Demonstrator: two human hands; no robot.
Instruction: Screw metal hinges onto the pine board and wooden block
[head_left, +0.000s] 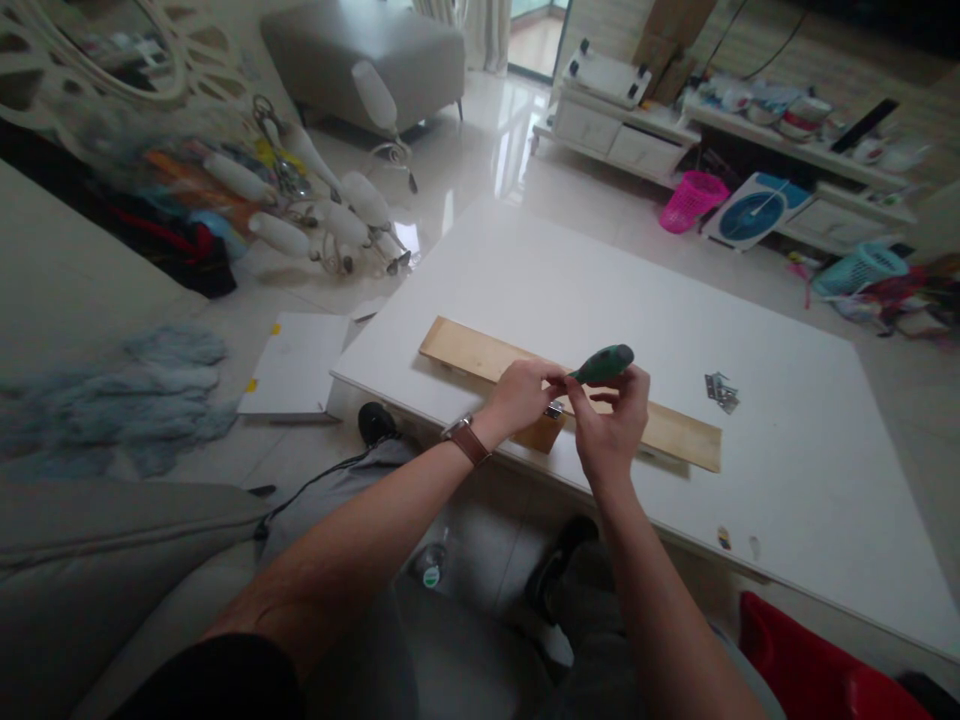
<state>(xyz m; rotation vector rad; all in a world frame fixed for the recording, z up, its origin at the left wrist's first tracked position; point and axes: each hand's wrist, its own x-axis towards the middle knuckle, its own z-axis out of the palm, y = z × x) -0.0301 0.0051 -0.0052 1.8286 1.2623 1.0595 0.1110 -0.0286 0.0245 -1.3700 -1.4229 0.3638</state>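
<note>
In the head view, my right hand [611,425] is closed on a screwdriver with a green handle [606,364], which points up and to the right. My left hand [525,395] meets it at the shaft end, fingertips pinched together; what they hold is hidden. Just below the fingertips a small metal bracket [554,409] sits by a short wooden block [540,434]. Behind both hands a long wooden board [480,348] lies across the white panel [600,290]. Several more metal brackets [721,392] lie in a pile to the right.
A small tan-and-black piece [724,538] lies near the panel's front edge. At the lower right is a red object [817,665]. A white box [296,365] and a lamp with several white shades [345,222] are on the floor at left. A pink basket [691,202] stands beyond the panel.
</note>
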